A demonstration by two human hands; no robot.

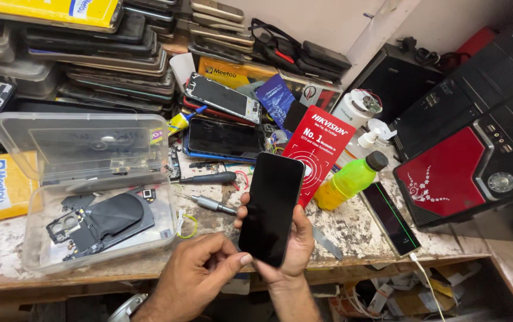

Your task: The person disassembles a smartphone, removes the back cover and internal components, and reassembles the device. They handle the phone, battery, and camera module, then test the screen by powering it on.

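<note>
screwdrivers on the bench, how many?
2. A black-handled screwdriver lies just below the blue-edged phone; a silver-handled screwdriver lies below it, beside the open plastic box, just left of the held phone. More may be hidden under the clutter.

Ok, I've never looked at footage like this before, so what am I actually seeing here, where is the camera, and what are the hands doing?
There is no machine here: a person works with two bare hands, and the single picture comes from a camera worn on their head, looking down at a worn workbench.

The right hand holds a dark phone upright from behind, screen blank. The left hand touches the phone's lower edge with thumb and fingertip.

On the bench lie an open clear plastic box with black phone parts inside, two screwdrivers, a yellow-green bottle, a red card and another phone lying flat with a white cable. Stacks of old phones fill the back; black and red speaker boxes stand at right.
</note>
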